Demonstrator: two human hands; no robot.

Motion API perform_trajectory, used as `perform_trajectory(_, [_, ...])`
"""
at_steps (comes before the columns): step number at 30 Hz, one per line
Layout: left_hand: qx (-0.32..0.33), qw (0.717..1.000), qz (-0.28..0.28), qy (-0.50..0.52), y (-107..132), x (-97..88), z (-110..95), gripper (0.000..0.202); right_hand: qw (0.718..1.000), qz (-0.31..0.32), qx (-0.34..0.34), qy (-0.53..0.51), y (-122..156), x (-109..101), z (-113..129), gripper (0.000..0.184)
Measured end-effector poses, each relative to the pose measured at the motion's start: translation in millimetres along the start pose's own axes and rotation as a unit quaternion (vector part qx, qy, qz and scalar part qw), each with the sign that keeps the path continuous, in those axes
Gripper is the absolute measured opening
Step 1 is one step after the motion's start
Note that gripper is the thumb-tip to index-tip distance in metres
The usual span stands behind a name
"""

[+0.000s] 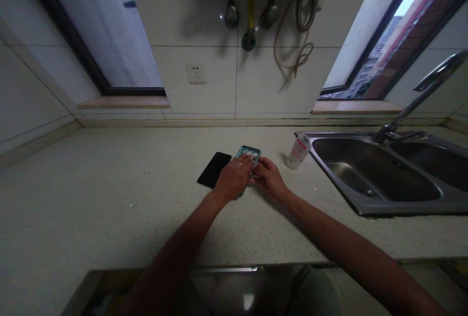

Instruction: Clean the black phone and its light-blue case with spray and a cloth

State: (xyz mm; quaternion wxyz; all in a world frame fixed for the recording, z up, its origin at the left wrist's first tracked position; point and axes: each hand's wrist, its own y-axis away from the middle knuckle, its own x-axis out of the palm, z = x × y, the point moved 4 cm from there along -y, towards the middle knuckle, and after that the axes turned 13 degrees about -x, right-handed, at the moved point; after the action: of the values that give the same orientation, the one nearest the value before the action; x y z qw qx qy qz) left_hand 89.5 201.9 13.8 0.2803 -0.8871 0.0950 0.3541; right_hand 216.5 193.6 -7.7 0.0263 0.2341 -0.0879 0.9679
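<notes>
My left hand (pixel 234 177) covers the teal phone case (pixel 244 150) on the worktop (pixel 109 184); my right hand (pixel 269 177) curls at its edge, grips unclear. I'm apparently steadying it; next calls for even pressure.

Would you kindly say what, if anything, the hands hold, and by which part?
Apparently a teal phone case: the left hand lies across its middle, and the right hand is at its right edge. The exact grip is hidden.
</notes>
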Motion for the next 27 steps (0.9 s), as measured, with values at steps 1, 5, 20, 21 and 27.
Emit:
perform_trajectory(1, [0.021,0.999,0.012,-0.043,0,1.1,-1,0.040,1.000,-0.002,-0.001,-0.001,-1,-1,0,0.044])
perform_trajectory(5, [0.030,0.993,0.047,-0.103,2,2.9,-2,0.046,1.000,-0.011,-0.010,-0.002,-4,-3,0,0.040])
perform_trajectory(20, [-0.229,0.881,-0.168,0.378,-5,-18.7,22,0.040,0.999,-0.043,-0.023,0.011,-22,-22,1,0.038])
perform_trajectory(21, [-0.292,0.825,-0.138,0.463,-7,-11.0,27,0.038,0.999,-0.037,-0.026,0.012,-22,-22,2,0.039])
perform_trajectory(27, [-0.401,0.533,0.146,0.730,-3,24.7,4,0.043,0.995,0.035,-0.050,0.081,-22,-20,3,0.044])
